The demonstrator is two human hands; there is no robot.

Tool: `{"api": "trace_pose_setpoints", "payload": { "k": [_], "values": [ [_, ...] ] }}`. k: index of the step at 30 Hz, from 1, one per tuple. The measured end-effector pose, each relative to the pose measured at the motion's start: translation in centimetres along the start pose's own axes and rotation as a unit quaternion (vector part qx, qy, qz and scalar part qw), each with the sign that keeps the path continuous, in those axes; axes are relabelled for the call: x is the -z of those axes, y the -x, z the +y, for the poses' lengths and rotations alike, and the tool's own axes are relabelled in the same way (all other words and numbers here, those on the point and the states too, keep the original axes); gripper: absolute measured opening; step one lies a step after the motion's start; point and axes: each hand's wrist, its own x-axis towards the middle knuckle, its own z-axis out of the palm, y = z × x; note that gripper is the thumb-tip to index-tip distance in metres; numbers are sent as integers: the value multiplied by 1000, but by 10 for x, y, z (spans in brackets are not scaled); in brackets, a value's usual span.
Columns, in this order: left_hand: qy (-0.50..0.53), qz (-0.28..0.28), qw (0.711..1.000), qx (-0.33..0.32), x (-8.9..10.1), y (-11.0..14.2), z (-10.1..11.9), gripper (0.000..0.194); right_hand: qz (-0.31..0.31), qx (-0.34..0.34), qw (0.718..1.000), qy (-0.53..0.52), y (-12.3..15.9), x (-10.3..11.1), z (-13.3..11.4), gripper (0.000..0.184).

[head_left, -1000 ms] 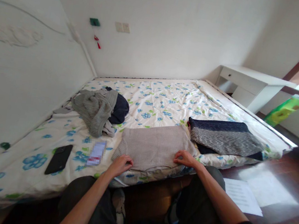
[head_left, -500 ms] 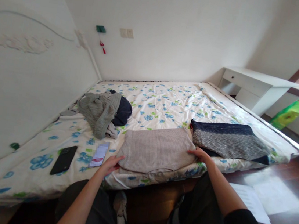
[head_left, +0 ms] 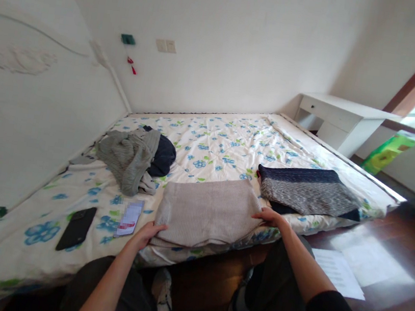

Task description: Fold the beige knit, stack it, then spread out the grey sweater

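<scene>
Taking the beige sweater (head_left: 209, 213) as the middle of the clock, a shoe (head_left: 162, 298) stands on the floor near seven o'clock. The left hand (head_left: 148, 233) is at eight, thumb on top and fingers apparently tucked beneath, pinching the near corner. The right hand (head_left: 268, 217), at three, grips the opposite side edge in the same way; its lower fingers are hidden.

The sweater lies flat along the near edge of the bed (head_left: 223, 150). Its ribbed knit looks soft, light and limp, likely to stretch or sag if held at one point; nothing suggests it is slippery or fragile. The two side edges, held through all layers, seem the best places to grip.

Papers (head_left: 339, 274) lie on the floor between three and four. A phone (head_left: 77, 228) lies between eight and nine, with a blurred card (head_left: 129, 219) nearer the sweater. Folded dark clothes (head_left: 308, 193) sit between two and three, a crumpled grey sweater (head_left: 126, 157) at ten, and a white desk (head_left: 341, 108) stands beyond, between one and two.
</scene>
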Motion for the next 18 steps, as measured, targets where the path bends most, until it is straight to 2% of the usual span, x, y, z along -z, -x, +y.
{"api": "trace_pose_setpoints", "payload": {
  "k": [3, 7, 11, 15, 18],
  "values": [
    [22, -37, 999, 33, -4, 12, -5, 55, -39, -72, 995, -56, 2, -1, -2, 53],
    [21, 0, 1000, 23, -6, 19, -6, 56, -35, -82, 994, -55, 2, -1, -3, 51],
    [87, 0, 996, 30, -7, 17, -5, 47, 0, -72, 994, -78, 2, -6, -3, 41],
    [123, 22, 990, 71, -14, 18, 3, 38, -3, -64, 987, -148, 2, -20, -10, 43],
    [144, 35, 987, 69, -21, 27, 20, 27, -19, 0, 984, -179, 3, -22, -25, 42]
  ]
}}
